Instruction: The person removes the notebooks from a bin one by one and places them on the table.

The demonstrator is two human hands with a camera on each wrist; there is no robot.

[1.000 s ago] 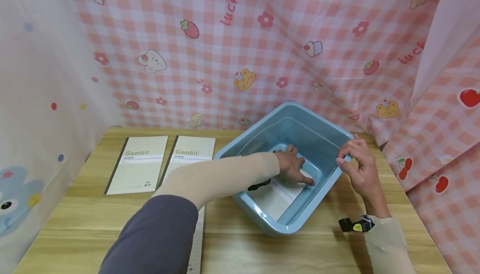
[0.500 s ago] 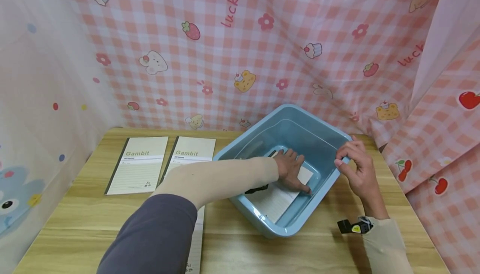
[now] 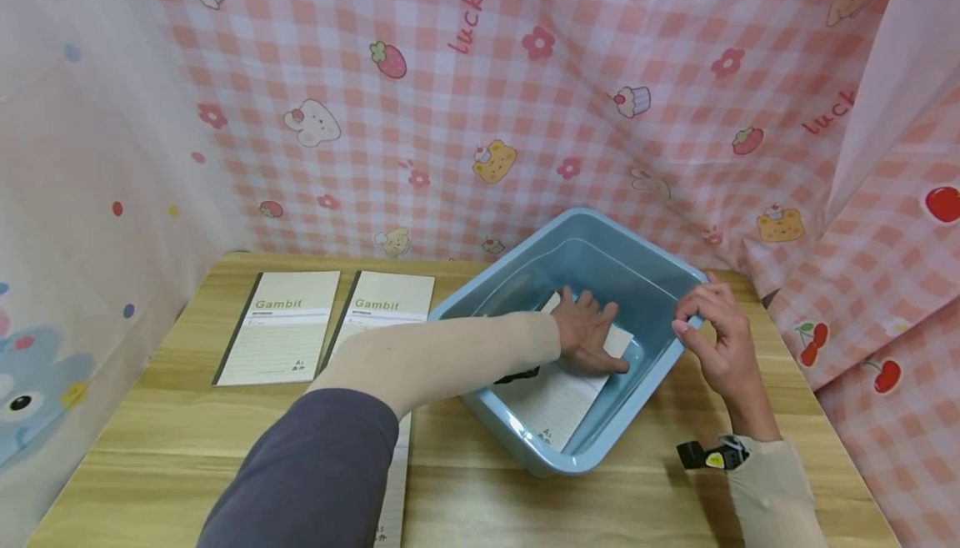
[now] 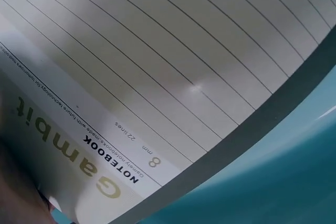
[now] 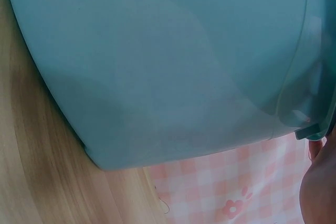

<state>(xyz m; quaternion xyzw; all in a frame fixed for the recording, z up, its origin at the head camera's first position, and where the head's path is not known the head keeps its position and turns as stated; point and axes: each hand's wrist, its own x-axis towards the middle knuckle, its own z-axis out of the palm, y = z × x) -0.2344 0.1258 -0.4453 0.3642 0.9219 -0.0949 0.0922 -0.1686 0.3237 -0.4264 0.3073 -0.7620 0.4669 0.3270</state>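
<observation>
A blue plastic basin (image 3: pixel 630 268) stands at an angle on the table, with a Gambit notebook (image 3: pixel 558 406) lying inside. My left hand (image 3: pixel 588 335) reaches into it and rests on the notebook's far end, fingers spread. Close up in the left wrist view, the notebook (image 4: pixel 157 66) shows its lined cover and dark spine, with part of the hand (image 4: pixel 18 192) at the lower left corner. My right hand (image 3: pixel 716 331) grips the basin's right rim, thumb inside. In the right wrist view, the basin's outer wall (image 5: pixel 157 77) fills most of the picture.
On the wooden table (image 3: pixel 165 448), two more Gambit notebooks lie to the left: a whole one (image 3: pixel 277 327) and another (image 3: pixel 386 294) partly behind my left forearm. A further notebook (image 3: pixel 393 490) shows below that arm. A checked pink curtain (image 3: pixel 450 114) hangs behind.
Inside the basin the notebook has shifted slightly, and its printed near corner now shows. The left fingers spread wider than half a second ago. My right hand keeps its grip on the rim.
</observation>
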